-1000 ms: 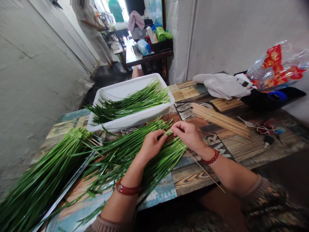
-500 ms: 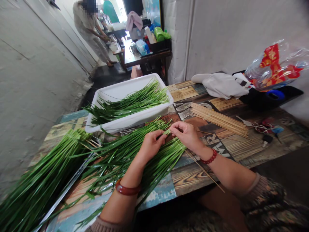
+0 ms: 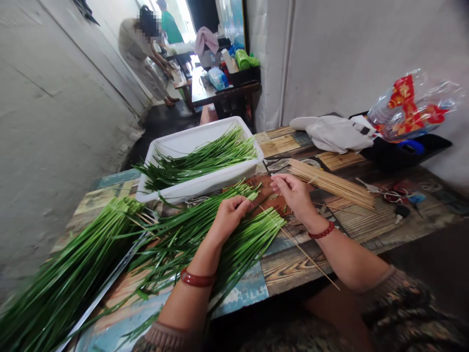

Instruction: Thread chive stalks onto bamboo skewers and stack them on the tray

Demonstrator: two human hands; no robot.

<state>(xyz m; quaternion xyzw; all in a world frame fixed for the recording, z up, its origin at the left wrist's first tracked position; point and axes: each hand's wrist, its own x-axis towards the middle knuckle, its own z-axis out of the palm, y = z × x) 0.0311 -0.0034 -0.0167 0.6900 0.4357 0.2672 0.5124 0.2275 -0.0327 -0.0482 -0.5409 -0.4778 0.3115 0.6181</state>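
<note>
My left hand (image 3: 230, 215) is closed round a few garlic chives (image 3: 252, 196), their pale cut ends sticking out past the thumb. Just right of it, my right hand (image 3: 296, 195) hovers over the table with thumb and fingertips pinched; whatever is between them is too small to make out. Under and beside my left hand lie loose garlic chives (image 3: 198, 222). A neater row of chives (image 3: 256, 233) lies nearer me, with a thin bamboo skewer (image 3: 306, 254) at its cut ends, slanting toward the table edge.
A white plastic tub (image 3: 205, 183) of chives stands behind. Left lies a large chive bundle (image 3: 73, 264) beside a metal strip (image 3: 106, 288). To the right are bundled skewers (image 3: 333, 186), keys (image 3: 401, 212), a pale cap (image 3: 337, 133) and a plastic bag (image 3: 410, 110). A person (image 3: 135, 49) bends over farther back.
My right hand has drawn away from the chive ends to the right, fingers still pinched. My left hand keeps its hold in nearly the same place.
</note>
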